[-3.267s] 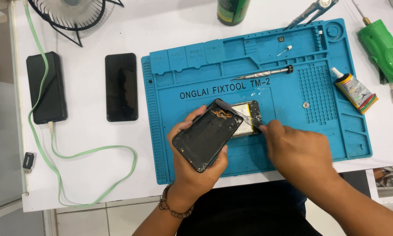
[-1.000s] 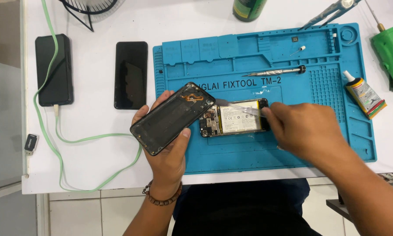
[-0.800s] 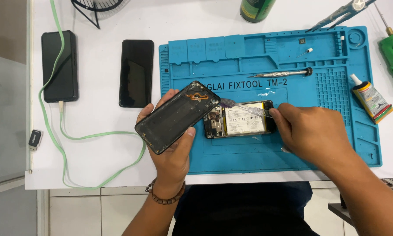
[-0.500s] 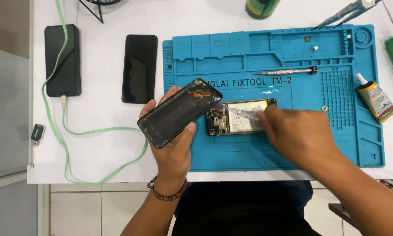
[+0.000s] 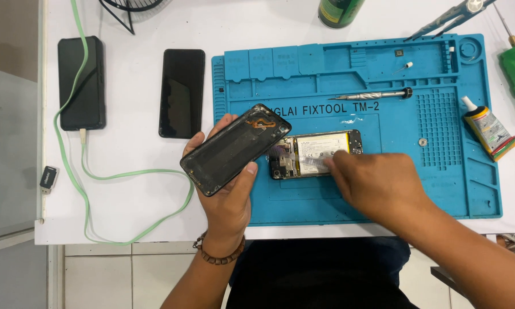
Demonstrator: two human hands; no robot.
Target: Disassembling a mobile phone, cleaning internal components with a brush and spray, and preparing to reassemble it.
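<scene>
Left hand (image 5: 229, 191) clamped round black phone back cover (image 5: 236, 149), tilted above white table edge | right hand (image 5: 377, 186) fingertips pressing opened phone body (image 5: 315, 154), flat on blue repair mat (image 5: 440, 189) | grasp: none visible

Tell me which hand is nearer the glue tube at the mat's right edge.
Right. The right hand lies left of and below the glue tube; the left hand, holding the back cover, is farther left.

left hand (image 5: 226, 183) gripping, fingers curled, right hand (image 5: 377, 183) pressing down
</scene>
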